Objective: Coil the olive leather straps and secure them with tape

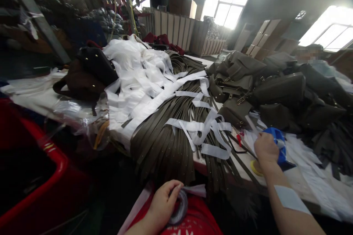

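Low in front of me, my left hand is closed on a coiled grey strap, thumb and fingers pinching its upper edge. A whitish strip sticks out to the right of the coil. My right hand is closed beside a blue tape dispenser on the table. From its fingers a pale, see-through strip of tape slants up and to the left. A yellow tape roll lies just below that hand. Between the hands, a fan of dark olive straps hangs over the table edge.
White wrapping strips are heaped behind the straps. Olive bags pile up on the right, and a dark bag sits at left. A red tub stands low on the left. Another person is beyond the bags.
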Motion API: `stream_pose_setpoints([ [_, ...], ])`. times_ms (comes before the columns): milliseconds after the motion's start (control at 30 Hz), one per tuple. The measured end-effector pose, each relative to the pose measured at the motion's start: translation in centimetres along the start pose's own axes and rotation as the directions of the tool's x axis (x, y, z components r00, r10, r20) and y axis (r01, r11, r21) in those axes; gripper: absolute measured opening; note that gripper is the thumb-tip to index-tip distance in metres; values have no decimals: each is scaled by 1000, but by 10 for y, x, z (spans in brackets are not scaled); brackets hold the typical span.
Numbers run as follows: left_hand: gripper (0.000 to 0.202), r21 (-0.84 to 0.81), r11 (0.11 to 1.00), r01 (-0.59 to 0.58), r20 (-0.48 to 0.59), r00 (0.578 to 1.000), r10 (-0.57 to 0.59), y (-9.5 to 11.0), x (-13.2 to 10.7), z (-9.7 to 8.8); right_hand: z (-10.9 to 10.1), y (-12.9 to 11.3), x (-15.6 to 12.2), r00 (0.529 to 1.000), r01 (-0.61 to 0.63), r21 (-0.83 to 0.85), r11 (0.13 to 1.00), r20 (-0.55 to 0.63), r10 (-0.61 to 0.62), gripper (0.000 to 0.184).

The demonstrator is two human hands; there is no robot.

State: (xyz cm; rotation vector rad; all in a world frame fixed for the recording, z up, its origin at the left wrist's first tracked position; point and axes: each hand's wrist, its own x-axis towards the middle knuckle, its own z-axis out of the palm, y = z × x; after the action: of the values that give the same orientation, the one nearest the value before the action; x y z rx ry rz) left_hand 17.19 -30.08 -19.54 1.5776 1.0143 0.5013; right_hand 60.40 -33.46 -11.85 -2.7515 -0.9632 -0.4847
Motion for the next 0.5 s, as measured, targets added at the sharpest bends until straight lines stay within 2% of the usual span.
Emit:
stream_pose_setpoints([
  [67,33,-5,1000,-1,-24,1000,1,3,-2,-1,-24,-11,-13,999,-2,47,999,-48,4,43],
  [133,34,-13,1000,7,-30,1000,-8,5,-3,-1,-46,-28,-36,999,49,128,991,-13,-48,35],
  [167,34,-20,1000,14,-28,999,-15,5,-3,-1,-55,-38,-52,992,105,204,973,53,-118,28],
  [200,35,-23,999,26,-21,999,-27,4,-3,-1,-64,-48,-70,952,194,371,908,150,-265,24],
  [233,35,-24,999,38,-19,999,-38,3,-2,0,-72,-59,-89,864,258,512,819,258,-433,25],
  [300,37,-24,998,59,-11,998,-59,0,-3,-1,-85,-78,-128,599,315,652,690,427,-677,32],
  [333,38,-23,998,66,-12,998,-66,-1,-4,-1,-90,-87,-145,475,340,669,660,483,-735,34],
  [367,38,-24,997,73,-13,997,-73,-2,-5,-1,-93,-95,-159,384,374,661,650,528,-757,34],
  [400,39,-24,997,78,-17,997,-78,-3,-6,-1,-94,-102,-169,333,414,636,651,560,-759,33],
  [433,40,-23,997,80,-22,996,-81,-3,-7,-2,-95,-108,-177,316,457,602,655,578,-752,31],
  [500,41,-12,997,78,-27,997,-78,-3,-9,-2,-93,-119,-187,334,531,531,660,585,-739,27],
])
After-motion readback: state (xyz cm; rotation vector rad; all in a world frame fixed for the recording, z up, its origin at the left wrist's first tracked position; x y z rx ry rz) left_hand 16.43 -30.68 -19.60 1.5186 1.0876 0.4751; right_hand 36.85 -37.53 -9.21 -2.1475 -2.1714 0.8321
